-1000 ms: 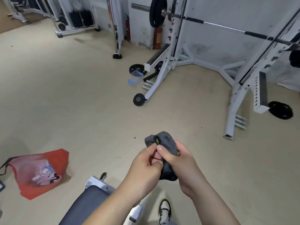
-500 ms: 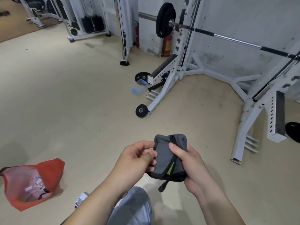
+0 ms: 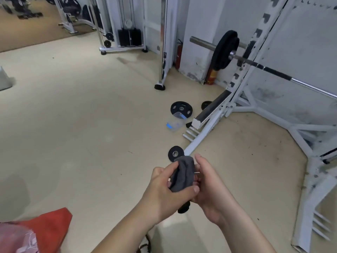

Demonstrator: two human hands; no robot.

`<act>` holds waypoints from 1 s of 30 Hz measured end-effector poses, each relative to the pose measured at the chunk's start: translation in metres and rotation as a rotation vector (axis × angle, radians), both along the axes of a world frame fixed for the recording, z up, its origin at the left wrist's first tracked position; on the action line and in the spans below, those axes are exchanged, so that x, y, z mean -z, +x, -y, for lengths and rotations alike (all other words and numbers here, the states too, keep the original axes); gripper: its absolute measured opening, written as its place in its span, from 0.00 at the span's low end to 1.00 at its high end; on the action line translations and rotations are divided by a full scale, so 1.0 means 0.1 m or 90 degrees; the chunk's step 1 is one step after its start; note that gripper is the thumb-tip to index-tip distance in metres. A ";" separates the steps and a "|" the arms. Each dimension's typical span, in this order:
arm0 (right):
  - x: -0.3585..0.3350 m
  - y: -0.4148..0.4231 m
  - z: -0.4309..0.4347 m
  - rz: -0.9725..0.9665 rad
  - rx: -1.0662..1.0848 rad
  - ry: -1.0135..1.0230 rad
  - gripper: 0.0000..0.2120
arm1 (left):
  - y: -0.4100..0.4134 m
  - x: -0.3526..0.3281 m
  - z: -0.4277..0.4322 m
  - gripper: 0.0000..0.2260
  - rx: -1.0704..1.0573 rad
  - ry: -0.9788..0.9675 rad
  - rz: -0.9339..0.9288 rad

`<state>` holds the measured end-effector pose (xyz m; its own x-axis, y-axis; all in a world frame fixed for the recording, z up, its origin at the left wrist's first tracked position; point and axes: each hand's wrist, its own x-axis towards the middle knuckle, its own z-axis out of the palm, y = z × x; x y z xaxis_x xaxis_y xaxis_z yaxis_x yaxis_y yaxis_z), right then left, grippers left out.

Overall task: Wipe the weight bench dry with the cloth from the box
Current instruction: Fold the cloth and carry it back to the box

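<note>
Cloth (image 3: 183, 175): grey, bunched into a compact roll, held in the air between both hands, near centre of the scene, above bare floor.

Cloth long axis: runs near to far, tilted slightly to the right at the far end. The far end points toward the small weight plate (image 3: 175, 153) on the floor; a dark end hangs out below the hands at the near end.

Left hand (image 3: 165, 187): fingers curled round the left flank of the cloth, thumb pressed across its near face. Closed grip, cloth held firmly.

Right hand (image 3: 207, 185): fingers partly spread, tips touching the right flank of the roll, palm cupping rather than clamping. A lighter hold than the left.

Nearer hand: both are in contact; the left carries the grip, in my judgement.

Weight bench: not seen in this view. Its bearing from the cloth cannot be told.

Box (image 3: 174, 124): a clear container with blue trim on the floor, well apart from the hands, far of them, just beside the larger weight plate (image 3: 181, 109) and the foot of the white rack (image 3: 226, 106).

Stage, as judged: cloth in hand, not yet opened out and no wiping begun.

Next move, as judged: the roll needs spreading flat across its short axis, the right hand drawing its side away while the left anchors, then carrying to the bench.

Risk: the loose near end may slip free if the left thumb eases.

Other item: red bag (image 3: 45, 232), near left on the floor.
</note>
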<state>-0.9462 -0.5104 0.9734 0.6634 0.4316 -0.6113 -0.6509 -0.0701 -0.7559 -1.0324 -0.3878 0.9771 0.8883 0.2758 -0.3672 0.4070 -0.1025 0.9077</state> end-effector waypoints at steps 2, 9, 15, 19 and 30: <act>-0.04 0.32 -0.31 -0.006 -0.008 0.015 0.28 | 0.33 -0.03 -0.37 0.24 -0.017 -0.015 0.010; -0.07 1.63 -1.15 -0.067 -0.074 0.046 0.33 | 1.66 0.09 -1.39 0.18 -0.061 -0.114 -0.006; 0.27 3.00 -1.64 0.135 -0.013 -0.153 0.14 | 2.91 0.39 -2.08 0.18 -0.083 -0.115 -0.053; 0.49 3.87 -2.03 0.071 -0.097 -0.122 0.22 | 3.67 0.33 -2.53 0.17 -0.091 -0.187 -0.041; 0.61 5.50 -3.01 0.007 -0.117 0.022 0.22 | 5.31 0.37 -3.71 0.17 0.025 -0.290 -0.084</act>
